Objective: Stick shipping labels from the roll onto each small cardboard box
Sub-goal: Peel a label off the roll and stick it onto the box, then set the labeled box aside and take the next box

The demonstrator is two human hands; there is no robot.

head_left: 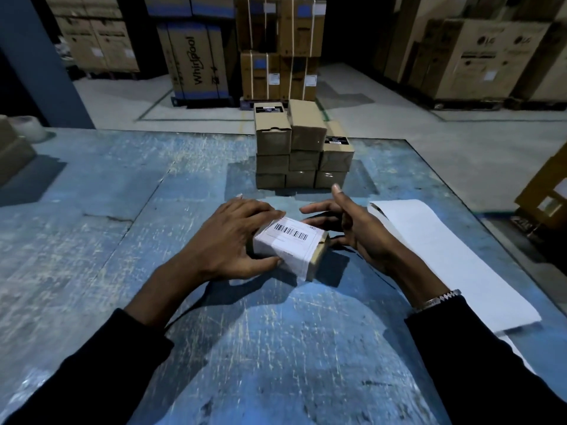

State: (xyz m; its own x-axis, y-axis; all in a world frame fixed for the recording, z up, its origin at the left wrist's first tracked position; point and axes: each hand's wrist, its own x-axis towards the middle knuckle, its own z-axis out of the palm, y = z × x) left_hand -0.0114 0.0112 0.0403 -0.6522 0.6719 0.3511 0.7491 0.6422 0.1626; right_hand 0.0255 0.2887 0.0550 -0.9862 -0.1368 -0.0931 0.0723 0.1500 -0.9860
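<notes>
A small cardboard box lies in front of me on the blue table, a white barcode label wrapped over its top and near side. My left hand grips the box's left end, fingers over the top and thumb on the near side. My right hand hovers just right of the box with fingers spread, holding nothing. A long white strip of label backing lies flat to the right. A stack of several small cardboard boxes stands behind.
A tape roll and a carton sit at the table's far left. Large appliance cartons stand on the warehouse floor beyond. The table's right edge runs close past the white strip.
</notes>
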